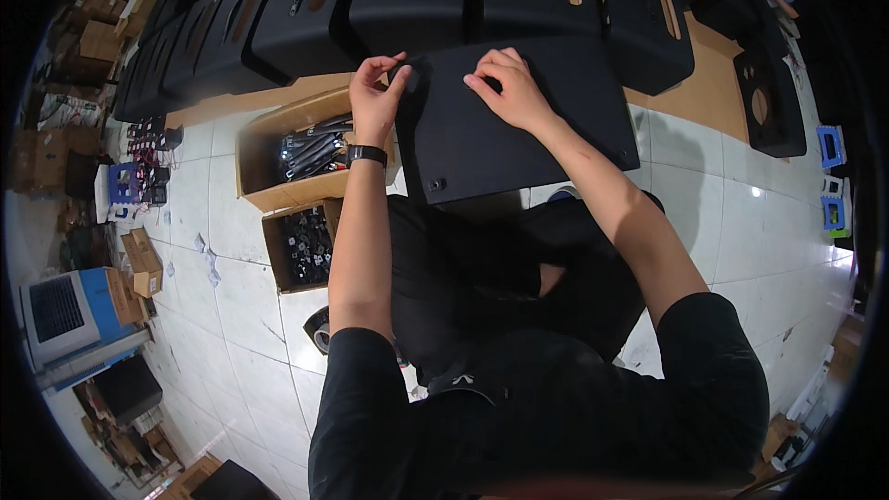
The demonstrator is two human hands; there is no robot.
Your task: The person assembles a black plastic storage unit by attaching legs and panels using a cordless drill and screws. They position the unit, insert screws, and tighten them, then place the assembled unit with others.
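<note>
A carton [315,192] stands leftmost. The left forearm reaches straight ahead, left hand [375,97] bent-fingered by the black box's [546,143] far left corner, before the knees. The right forearm slants leftward, right hand [507,88] curled above it. Whether either grips anything, I cannot tell.

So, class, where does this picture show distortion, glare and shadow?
Head view: tile lines on the floor curve near the rim; same view, a small glare spot on the right; head view, a shadow falls right of the nearest black box.
</note>
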